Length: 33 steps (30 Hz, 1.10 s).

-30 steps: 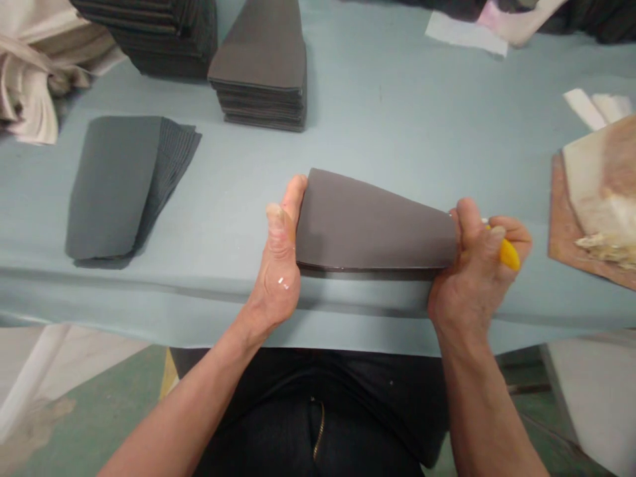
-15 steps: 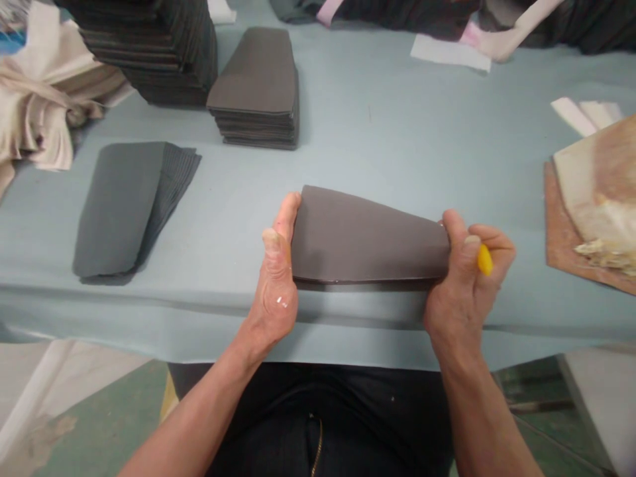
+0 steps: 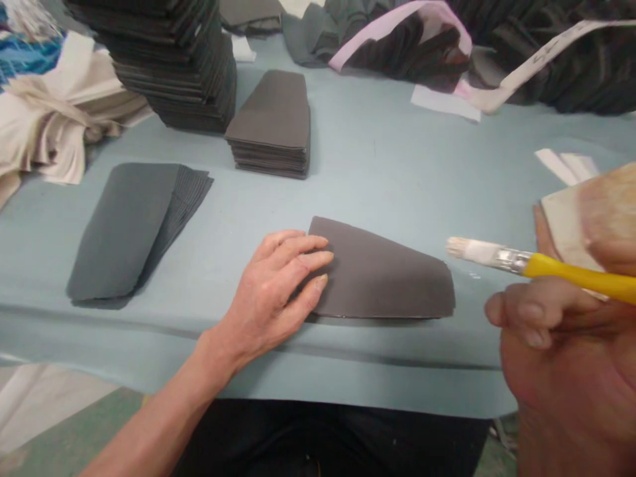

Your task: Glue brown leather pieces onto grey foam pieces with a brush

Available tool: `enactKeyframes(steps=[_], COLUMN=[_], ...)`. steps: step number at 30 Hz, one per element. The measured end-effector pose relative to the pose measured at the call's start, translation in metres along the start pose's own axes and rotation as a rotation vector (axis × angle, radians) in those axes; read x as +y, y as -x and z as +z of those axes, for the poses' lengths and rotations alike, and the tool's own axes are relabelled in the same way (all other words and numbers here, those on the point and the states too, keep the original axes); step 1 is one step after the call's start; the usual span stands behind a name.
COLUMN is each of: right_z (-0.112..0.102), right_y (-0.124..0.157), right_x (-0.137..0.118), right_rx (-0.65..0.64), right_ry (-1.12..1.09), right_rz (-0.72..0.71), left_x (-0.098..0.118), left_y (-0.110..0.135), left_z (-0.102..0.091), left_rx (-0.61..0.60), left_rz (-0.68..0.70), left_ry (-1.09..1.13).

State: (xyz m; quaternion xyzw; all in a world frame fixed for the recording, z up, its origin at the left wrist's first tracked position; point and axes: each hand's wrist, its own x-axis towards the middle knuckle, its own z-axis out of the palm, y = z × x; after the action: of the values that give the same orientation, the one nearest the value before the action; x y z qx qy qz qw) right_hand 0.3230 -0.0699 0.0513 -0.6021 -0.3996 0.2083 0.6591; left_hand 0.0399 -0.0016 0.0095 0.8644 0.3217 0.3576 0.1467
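A dark grey-brown tapered panel (image 3: 382,275) lies at the table's front, its narrow end to the right. Across its wide left end rest the fingertips of my left hand (image 3: 275,291), stretched out and open. My right hand (image 3: 561,331) is raised at the right, closed on the yellow handle of a flat brush (image 3: 479,252). The brush's pale, stained bristles point left, just beyond the panel's narrow end. Whether the panel is one piece or several stacked cannot be told.
Dark green-grey panels lie fanned (image 3: 129,232) at the left. Behind are a low stack of brown panels (image 3: 273,112) and a tall dark stack (image 3: 173,59). Cream cloth strips (image 3: 54,126) sit far left. A stained board (image 3: 596,212) lies at the right edge, near white strips (image 3: 566,165).
My left hand has gone from the panel's left edge to lying on top. My right hand has let go of the narrow end and lifted rightward, bringing the brush into full view.
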Motion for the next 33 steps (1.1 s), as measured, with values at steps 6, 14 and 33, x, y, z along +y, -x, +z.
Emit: enactKeyframes(steps=[6, 14, 33], right_z=[0.039, 0.089, 0.146], right_y=[-0.017, -0.061, -0.117], right_x=[-0.014, -0.005, 0.02], right_rx=[-0.268, -0.274, -0.898], right_ry=[-0.129, -0.03, 0.034], right_rz=[0.144, 0.115, 0.11], left_x=[-0.003, 0.009, 0.01], left_y=[0.001, 0.006, 0.011], left_z=[0.01, 0.016, 0.02], left_rx=[-0.02, 0.015, -0.01], left_rz=[0.017, -0.126, -0.18], left_ry=[0.01, 0.029, 0.121])
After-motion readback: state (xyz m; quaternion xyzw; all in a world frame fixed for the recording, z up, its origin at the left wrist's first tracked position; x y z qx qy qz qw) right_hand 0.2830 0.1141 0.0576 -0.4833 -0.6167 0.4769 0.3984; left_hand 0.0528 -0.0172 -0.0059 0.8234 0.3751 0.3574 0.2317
